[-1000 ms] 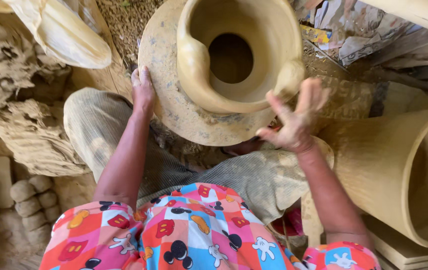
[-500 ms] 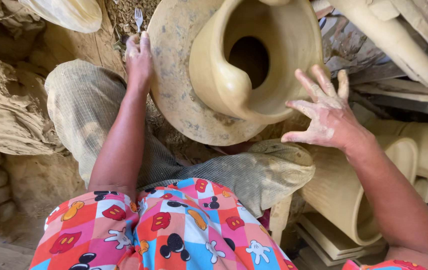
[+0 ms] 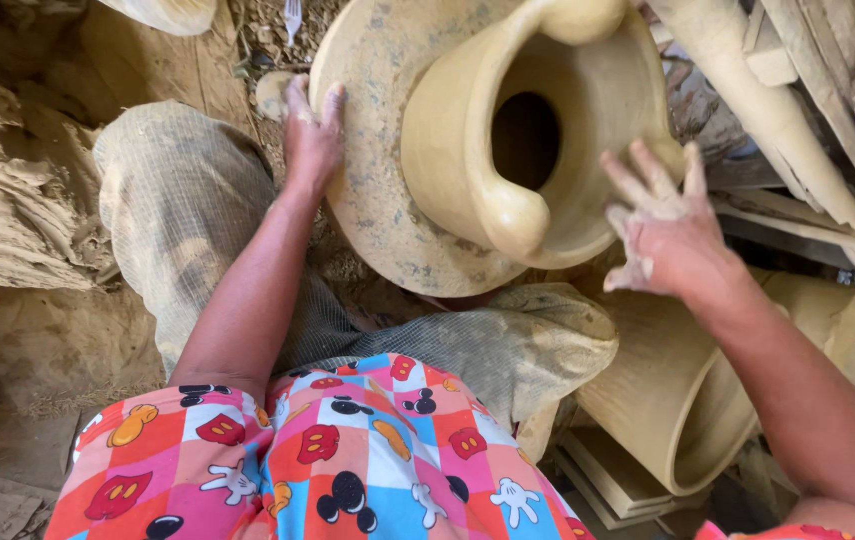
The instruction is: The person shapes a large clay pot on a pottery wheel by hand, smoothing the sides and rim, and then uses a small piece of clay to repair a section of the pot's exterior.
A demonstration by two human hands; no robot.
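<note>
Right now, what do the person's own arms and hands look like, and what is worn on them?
Both forearms are bare, with no gloves, rings or watch visible. The left hand and right hand are dusted with pale dried clay, heaviest on the right hand's fingers. A bright patchwork garment of pink, red, blue and white squares with cartoon prints covers the torso.

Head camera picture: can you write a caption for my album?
Left hand on the round wheel's rim, right hand open beside a wet clay pot.

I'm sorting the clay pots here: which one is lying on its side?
The plain pot at lower right, under the right forearm, lies on its side with its mouth facing right. The lobed pot stands upright on the round wheel, mouth upward.
</note>
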